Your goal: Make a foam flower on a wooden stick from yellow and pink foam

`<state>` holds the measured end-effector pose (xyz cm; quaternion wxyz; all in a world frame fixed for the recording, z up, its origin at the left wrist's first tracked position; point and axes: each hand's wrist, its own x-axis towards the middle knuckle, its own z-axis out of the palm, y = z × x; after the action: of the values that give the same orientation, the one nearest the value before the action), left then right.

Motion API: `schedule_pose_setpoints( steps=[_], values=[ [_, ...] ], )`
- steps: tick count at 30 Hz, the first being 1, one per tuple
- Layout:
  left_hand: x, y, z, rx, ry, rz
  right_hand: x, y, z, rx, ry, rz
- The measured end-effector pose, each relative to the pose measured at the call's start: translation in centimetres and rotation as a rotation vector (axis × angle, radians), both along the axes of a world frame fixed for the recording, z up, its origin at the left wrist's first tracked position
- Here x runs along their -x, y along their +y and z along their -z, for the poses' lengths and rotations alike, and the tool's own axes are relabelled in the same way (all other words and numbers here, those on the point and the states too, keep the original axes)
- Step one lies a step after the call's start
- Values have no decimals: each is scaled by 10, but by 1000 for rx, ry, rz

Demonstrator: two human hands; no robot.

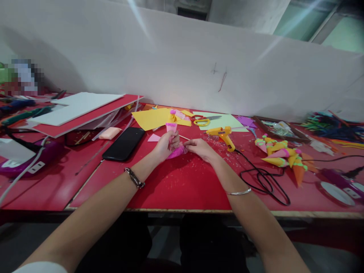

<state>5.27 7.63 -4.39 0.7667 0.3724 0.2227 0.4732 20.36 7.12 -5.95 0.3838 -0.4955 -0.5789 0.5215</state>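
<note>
Left grip (pixel 168 144) encloses pink paper (pixel 171 128), showing above and below

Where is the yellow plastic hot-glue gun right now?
In the head view, the yellow plastic hot-glue gun lies on the red tabletop, right of the person's right hand, just below the yellow-handled metal scissors.

Head-worn camera looks forward and down across the table (pixel 196 189).
</note>
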Motion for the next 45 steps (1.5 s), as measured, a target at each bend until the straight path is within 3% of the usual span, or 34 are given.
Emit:
schedule_pose_setpoints(
  steps=[7,16,20,22,25,28,31,36,38,45],
  values=[
    [0,2,3,15,-28,-11,-1,-5,-4,-19,38,-106],
    [-2,1,1,-7,2,-7,4,3,8,-221,-96,-67],
    [0,1,3,0,13,6,4,2,6,-325,-176,-30],
    [0,2,5,-6,13,34,4,1,1,-311,-74,38],
    [-2,2,7,4,70,108,1,1,-10,-251,298,187],
    [-5,0,6,27,157,141,-3,1,-17,-205,602,236],
    [-6,-3,3,-5,156,123,-3,-2,-20,-142,690,181],
    [-2,-2,3,-39,45,18,5,-16,-23,-28,560,-237],
    [0,-1,4,-36,21,-19,7,-20,-24,-22,539,-313],
    [-2,-1,5,-57,-8,55,8,-12,-21,-90,638,-115]
  ],
)
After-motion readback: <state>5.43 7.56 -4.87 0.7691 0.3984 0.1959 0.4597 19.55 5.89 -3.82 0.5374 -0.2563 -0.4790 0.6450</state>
